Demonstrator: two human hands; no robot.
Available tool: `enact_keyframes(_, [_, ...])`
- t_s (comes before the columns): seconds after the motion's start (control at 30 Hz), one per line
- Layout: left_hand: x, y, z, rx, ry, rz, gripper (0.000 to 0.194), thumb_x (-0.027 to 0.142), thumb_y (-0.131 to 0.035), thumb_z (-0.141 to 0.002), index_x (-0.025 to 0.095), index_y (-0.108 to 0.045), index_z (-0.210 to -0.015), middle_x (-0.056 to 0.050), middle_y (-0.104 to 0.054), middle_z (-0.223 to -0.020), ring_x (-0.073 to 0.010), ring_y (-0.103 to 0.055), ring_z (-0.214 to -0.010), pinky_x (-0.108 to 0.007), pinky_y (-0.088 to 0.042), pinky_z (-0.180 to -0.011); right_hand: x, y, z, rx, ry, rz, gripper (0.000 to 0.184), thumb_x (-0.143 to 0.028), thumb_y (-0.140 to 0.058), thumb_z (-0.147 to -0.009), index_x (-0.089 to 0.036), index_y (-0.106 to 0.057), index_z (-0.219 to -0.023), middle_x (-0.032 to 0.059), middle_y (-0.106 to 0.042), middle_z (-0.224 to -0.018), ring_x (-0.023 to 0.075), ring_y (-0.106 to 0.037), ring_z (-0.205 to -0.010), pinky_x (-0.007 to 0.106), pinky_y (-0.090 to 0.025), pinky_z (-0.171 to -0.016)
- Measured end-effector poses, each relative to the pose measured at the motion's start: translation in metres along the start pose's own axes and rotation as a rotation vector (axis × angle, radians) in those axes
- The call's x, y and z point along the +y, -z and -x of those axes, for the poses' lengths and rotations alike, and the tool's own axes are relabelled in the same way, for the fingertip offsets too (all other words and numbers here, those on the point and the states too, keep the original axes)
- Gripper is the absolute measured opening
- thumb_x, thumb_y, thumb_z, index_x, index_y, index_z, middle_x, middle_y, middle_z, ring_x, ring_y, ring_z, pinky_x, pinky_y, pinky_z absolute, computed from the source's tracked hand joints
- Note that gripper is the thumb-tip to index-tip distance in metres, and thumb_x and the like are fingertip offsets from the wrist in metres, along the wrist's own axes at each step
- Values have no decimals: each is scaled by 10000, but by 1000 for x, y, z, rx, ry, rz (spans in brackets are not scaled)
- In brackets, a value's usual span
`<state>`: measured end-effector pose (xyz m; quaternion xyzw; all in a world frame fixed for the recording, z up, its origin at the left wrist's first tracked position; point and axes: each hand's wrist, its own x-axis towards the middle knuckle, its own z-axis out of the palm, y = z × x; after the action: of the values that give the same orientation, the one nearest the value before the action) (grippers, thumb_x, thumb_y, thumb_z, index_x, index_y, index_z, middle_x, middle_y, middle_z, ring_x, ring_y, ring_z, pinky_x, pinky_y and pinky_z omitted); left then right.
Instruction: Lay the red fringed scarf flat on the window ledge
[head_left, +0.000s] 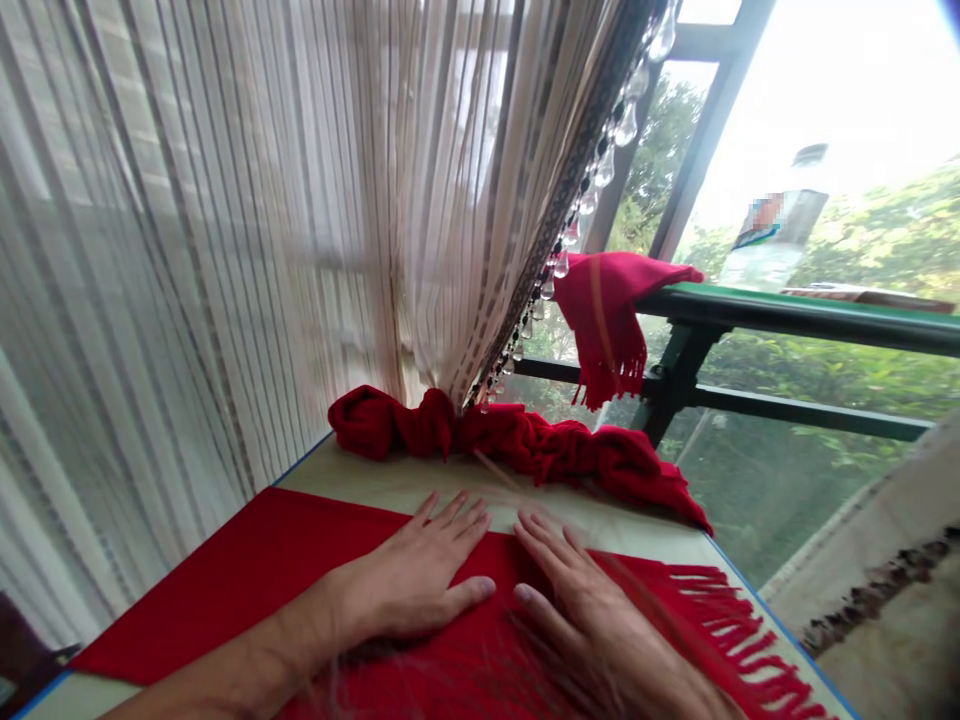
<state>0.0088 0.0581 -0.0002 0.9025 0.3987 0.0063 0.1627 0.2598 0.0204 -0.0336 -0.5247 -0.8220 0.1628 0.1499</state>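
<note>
A red scarf point(225, 560) with fringe at its right end lies spread over the pale table. My left hand point(420, 565) rests flat on it, fingers stretched out toward its far edge. Beside it, my right hand point(577, 590) also lies palm down on the scarf, fingers extended, with a small gap between the two thumbs. Neither hand grips anything. Just beyond the fingertips runs a bare strip of the table point(420, 480), and behind that a bunched red cloth point(525, 445) lies along the far edge.
A sheer striped curtain point(315, 220) with hanging clear beads point(604, 165) borders the table on the left and back. Another red fringed scarf point(604, 320) hangs over a dark green railing point(810, 315). A clear bottle point(780, 240) stands on that railing by the window.
</note>
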Motion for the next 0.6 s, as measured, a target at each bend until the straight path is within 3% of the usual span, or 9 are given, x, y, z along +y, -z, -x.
enact_keyframes(0.13, [9, 1, 2, 35, -45, 13, 770, 543, -478, -1094, 154, -237, -1713, -118, -139, -1775, -310, -79, -1665, -565, -69, -1356, 0, 1, 0, -9, 2, 7, 804, -672, -404, -1029, -178, -324, -1659, 135, -257, -1759, 324, -193, -1652, 633, -149, -1354])
enact_keyframes(0.27, [18, -2, 3, -45, -70, 74, 803, 565, -472, -1088, 159, -185, -1719, -102, -93, -1781, -297, -41, -1666, -535, -54, -1362, -2, 2, 0, -71, 0, 30, 790, -645, -415, -1035, -183, -296, -1665, 139, -226, -1760, 340, -175, -1654, 656, -125, -1349])
enact_keyframes(0.43, [15, -11, 2, -53, -60, 137, 830, 603, -511, -1064, 234, -168, -1723, -66, -88, -1781, -319, -35, -1660, -561, -49, -1364, -5, 3, -1, -122, -8, 58, 767, -585, -429, -1044, -172, -265, -1669, 128, -197, -1768, 339, -156, -1657, 637, -135, -1357])
enact_keyframes(0.6, [14, -10, 2, -51, -75, 90, 927, 689, -535, -1024, 206, -154, -1718, -100, -88, -1777, -328, -42, -1659, -570, -48, -1358, -12, 12, 2, -121, 16, -3, 881, -548, -587, -985, -176, -199, -1683, 133, -165, -1776, 320, -125, -1666, 622, -114, -1363])
